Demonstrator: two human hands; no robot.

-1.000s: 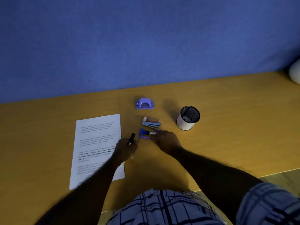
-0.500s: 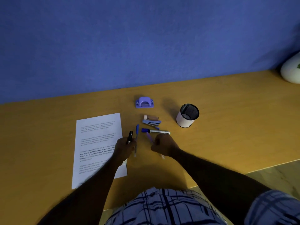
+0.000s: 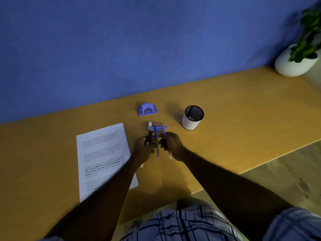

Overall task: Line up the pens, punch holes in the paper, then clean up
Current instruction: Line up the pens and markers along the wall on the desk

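So the person is on the pen-lining-up step here. The left hand [image 3: 143,149] has its fingers curled round a black marker [image 3: 149,136], and the right hand [image 3: 171,145] has its fingers pinched on a purple pen [image 3: 163,129], with both tips pointing away from the body. A blue pen [image 3: 155,130] runs in the gap between the two sets of fingers, roughly parallel to the other two. To do this well, they'd probably want to set all three flat on the counter [image 3: 243,119] just below the fingers, near ends level and evenly spaced, and keep them off the paper [image 3: 102,150] to the left of the left fingers so it stays free for punching. The purple hole punch [image 3: 147,109] sits well beyond the fingertips, and the mesh pen cup [image 3: 190,123] is beyond and to the right of the right fingers. It's hard to tell which hand actually has the blue pen, or whether it's just lying on the counter, since the knuckles cover that bit. Just past the fingertips there's a bluish thing that might be a stapler [image 3: 150,128] and a pinkish block [image 3: 152,122], both half hidden by the pens. The paper's near corner is covered by the left forearm, and the whole shot is dim and a bit soft.
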